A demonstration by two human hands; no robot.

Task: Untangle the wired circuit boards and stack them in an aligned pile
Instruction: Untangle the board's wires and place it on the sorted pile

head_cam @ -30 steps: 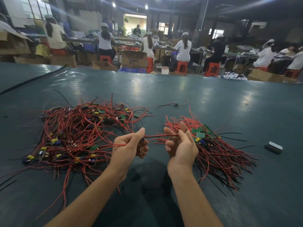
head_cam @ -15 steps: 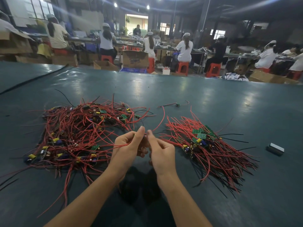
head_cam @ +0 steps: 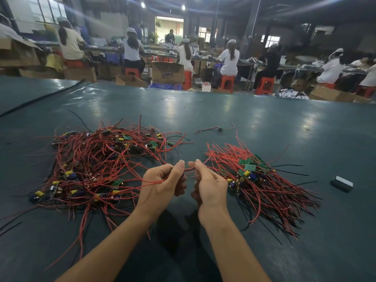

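Person's left hand (head_cam: 160,186) and right hand (head_cam: 209,184) are bare, and so are both forearms (head_cam: 114,241) as far as the shot goes. Nails look short and plain.

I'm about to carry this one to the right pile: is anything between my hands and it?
Nothing visible: the pile lies just beside the right hand, nothing between. But the red wire pinched by it and the left hand runs back into the tangle, which could drag.
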